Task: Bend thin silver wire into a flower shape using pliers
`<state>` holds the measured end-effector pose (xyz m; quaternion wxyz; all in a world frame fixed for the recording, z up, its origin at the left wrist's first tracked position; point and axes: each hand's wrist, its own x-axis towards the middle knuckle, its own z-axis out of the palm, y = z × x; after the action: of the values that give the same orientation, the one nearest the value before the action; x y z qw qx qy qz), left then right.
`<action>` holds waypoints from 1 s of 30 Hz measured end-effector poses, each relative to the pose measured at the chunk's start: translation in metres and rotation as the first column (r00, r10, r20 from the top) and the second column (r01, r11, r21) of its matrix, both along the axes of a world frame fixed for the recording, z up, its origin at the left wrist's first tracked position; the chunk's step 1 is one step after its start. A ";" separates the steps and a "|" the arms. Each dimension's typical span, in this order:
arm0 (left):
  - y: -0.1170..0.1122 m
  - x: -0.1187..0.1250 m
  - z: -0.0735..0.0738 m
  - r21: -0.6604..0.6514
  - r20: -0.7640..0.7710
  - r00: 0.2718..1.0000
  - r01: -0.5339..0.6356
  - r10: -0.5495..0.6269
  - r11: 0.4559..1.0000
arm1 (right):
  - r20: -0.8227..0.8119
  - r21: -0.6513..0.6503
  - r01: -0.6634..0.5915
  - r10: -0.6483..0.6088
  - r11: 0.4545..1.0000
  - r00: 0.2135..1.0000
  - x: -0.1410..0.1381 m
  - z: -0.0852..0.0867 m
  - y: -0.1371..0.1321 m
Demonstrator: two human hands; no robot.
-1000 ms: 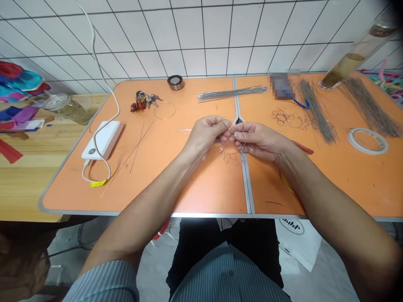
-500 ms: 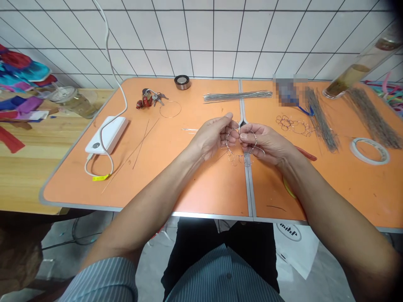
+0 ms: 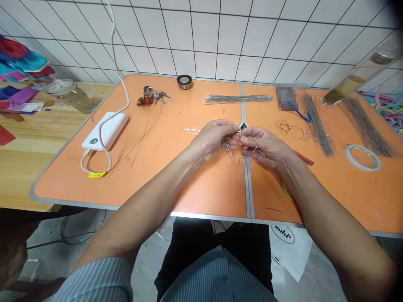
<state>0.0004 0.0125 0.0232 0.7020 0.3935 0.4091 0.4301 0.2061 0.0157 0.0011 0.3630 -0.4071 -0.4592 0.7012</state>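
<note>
Between my two hands is a ring of thin silvery wire [image 3: 231, 160] bent into small loops, held above the seam of the orange table [image 3: 208, 197]. My left hand [image 3: 217, 136] pinches the wire at the ring's upper side, thumb and forefinger together. My right hand [image 3: 261, 144] is closed on the same wire piece just to the right, with a larger wire loop showing around its fingertips. Dark pointed tips of a tool [image 3: 242, 125] show behind the fingertips. Red [image 3: 304, 157] and yellow [image 3: 286, 191] handle-like parts show beside my right forearm.
Straight wire bundles lie at the back [image 3: 237, 99] and right [image 3: 317, 126]. Another looped wire piece [image 3: 292, 129] is right of my hands. A white tape roll [image 3: 363, 158], a dark tape roll [image 3: 184, 82], keys [image 3: 160, 96] and a white power bank [image 3: 105, 130] with cable lie around.
The left thumb and forefinger have come down and closed on the wire. My right hand keeps its hold. The camera view has tilted slightly.
</note>
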 end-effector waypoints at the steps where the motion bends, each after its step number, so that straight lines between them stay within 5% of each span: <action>1: 0.000 0.000 0.000 -0.002 -0.007 1.000 -0.002 0.002 1.000 | -0.003 0.006 -0.008 0.008 1.000 1.000 0.000 0.000 0.000; 30: 0.002 0.001 -0.012 0.087 -0.001 0.999 0.036 -0.036 0.996 | 0.022 0.099 -0.066 0.064 0.993 0.998 -0.004 0.003 -0.003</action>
<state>0.0010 0.0144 0.0112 0.6919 0.4308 0.3828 0.4349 0.2017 0.0127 0.0037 0.3557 -0.3799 -0.5099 0.6849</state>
